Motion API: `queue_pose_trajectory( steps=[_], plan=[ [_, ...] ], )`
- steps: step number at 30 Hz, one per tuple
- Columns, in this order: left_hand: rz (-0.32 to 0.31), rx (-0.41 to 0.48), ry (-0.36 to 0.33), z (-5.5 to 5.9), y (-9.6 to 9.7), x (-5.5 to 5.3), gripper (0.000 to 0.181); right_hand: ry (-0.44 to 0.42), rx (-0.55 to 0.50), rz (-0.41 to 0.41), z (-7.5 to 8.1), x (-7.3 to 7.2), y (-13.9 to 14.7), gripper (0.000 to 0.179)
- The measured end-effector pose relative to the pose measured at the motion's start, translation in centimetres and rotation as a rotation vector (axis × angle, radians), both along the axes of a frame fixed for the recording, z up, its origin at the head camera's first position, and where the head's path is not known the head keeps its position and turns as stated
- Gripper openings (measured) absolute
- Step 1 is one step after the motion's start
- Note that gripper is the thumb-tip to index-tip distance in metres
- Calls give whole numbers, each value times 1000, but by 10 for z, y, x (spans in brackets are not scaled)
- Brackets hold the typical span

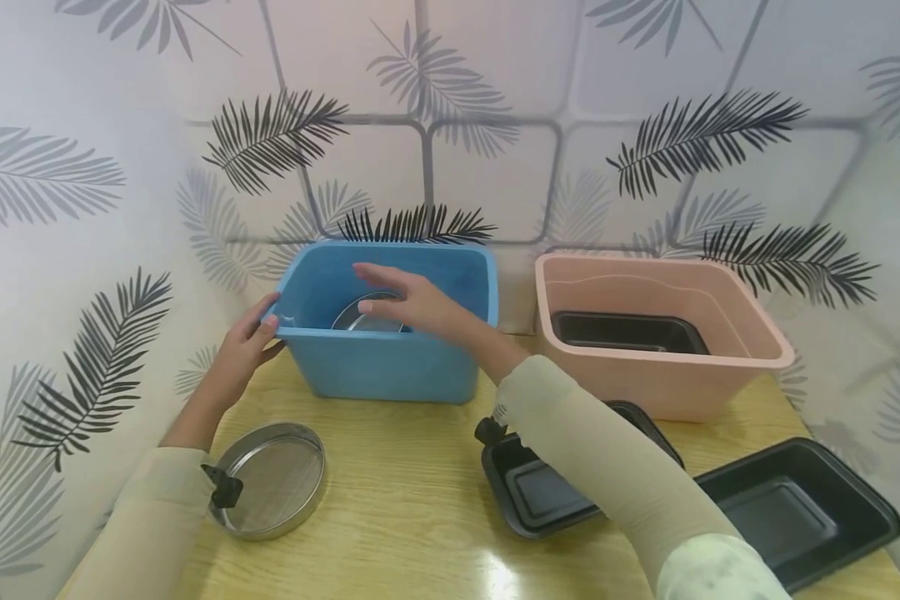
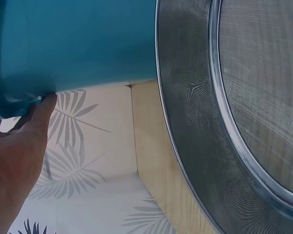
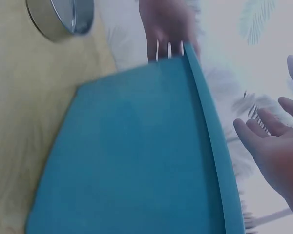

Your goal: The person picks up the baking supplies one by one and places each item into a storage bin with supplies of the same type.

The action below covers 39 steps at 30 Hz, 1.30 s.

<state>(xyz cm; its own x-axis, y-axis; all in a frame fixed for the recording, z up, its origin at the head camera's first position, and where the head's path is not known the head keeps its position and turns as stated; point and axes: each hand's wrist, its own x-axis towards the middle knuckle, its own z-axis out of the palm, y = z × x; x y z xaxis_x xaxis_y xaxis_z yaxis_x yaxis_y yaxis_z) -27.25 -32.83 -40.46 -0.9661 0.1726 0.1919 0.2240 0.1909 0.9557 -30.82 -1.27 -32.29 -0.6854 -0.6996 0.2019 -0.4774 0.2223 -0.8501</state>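
My left hand (image 1: 243, 350) grips the left end of the rim of a blue plastic tub (image 1: 382, 367), thumb over the edge; the left wrist view shows the fingers at this rim. Over the tub's opening hovers my right hand (image 1: 412, 300), fingers spread and apart from the rim in the right wrist view (image 3: 283, 151). Inside the tub lies a round metal sieve (image 1: 348, 315), partly hidden behind the front wall and the right hand. A second round sieve (image 1: 281, 483) with fine mesh rests on the table beside my left forearm; it looms large in the left wrist view.
A pink tub (image 1: 645, 383) stands to the right with a dark baking pan (image 1: 630, 329) inside. Under my right forearm sit dark loaf pans (image 1: 525, 492), and another loaf pan (image 1: 787, 517) lies at the table's right edge. A patterned wall (image 1: 495, 183) rises behind the tubs.
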Motion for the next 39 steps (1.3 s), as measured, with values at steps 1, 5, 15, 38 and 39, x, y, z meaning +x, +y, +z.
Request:
queue_pose_trajectory(
  steps=[1, 5, 15, 38, 39],
  plan=[
    [0, -4, -1, 0, 0, 0, 65, 10, 4, 9, -1, 6, 0, 66],
    [0, -19, -5, 2, 0, 0, 65, 8, 17, 61, -10, 28, -5, 64],
    [-4, -64, -17, 3, -3, 0, 68, 52, 85, 84, -56, 66, -22, 59],
    [0, -108, -19, 7, -6, 0, 66, -221, 45, -12, -134, 103, -72, 57],
    [0, -108, -16, 7, -6, 0, 66, -229, 43, -20, -138, 104, -74, 57]
  ],
)
